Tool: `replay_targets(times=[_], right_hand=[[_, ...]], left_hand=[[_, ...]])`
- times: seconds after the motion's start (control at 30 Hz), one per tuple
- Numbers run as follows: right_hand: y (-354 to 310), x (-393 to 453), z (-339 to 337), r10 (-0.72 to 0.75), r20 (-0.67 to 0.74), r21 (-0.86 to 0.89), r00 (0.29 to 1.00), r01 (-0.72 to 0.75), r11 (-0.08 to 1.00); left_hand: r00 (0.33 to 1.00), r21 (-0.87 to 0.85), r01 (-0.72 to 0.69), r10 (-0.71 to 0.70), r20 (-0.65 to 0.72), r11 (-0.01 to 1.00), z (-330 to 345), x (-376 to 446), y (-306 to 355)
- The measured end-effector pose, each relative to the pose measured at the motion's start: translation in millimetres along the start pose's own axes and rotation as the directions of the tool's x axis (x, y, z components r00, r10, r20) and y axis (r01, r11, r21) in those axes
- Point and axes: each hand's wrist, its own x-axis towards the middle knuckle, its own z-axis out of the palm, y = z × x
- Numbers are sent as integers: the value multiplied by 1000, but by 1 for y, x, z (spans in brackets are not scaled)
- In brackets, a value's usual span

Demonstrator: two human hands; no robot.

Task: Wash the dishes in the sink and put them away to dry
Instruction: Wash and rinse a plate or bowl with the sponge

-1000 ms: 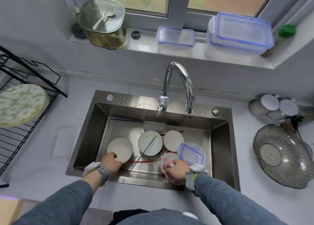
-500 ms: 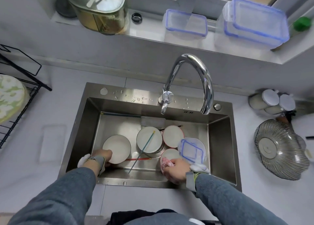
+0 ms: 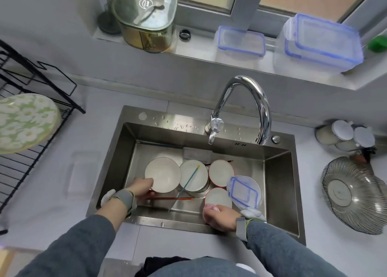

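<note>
Both hands are inside the steel sink [image 3: 117, 159] at lower centre of the frame. The left hand [image 3: 140, 187] is closed on the near rim of a white bowl [image 3: 163, 175] at the left of the basin. The right hand [image 3: 221, 218] is clenched around a pink cloth [image 3: 211, 207], just touching a small red-rimmed bowl [image 3: 217, 197]. Three more dishes and crossed chopsticks [image 3: 188, 181] lie between them. A blue-edged lid [image 3: 244, 189] rests at the right.
</note>
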Motion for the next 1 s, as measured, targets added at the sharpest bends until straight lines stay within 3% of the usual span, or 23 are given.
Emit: replay_targets(times=[0.2,0.3,0.43,0.63,0.8,1.0], right_hand=[[10,-4,5,-78,-106,-66,991,71,995],[19,-5,-2,-116,-168,44,979,125,991],[8,-30,-21,-129,-267,90,955,158,983],[7,-10,-34,-107,-430,13,896,125,992],[-8,-27,-43,-137,-503,22,853,171,985],[-23,-34,-48,-138,-501,206,855,272,940]], left_hand=[[988,-162,-69,90,126,984,9,-56,9],[974,-107,-146,162,157,984,14,-77,15],[949,57,-314,312,46,948,21,-99,30],[806,492,-509,592,-17,707,31,-130,58],[720,660,-532,694,23,530,43,-155,76],[630,798,-514,770,104,313,43,-168,84]])
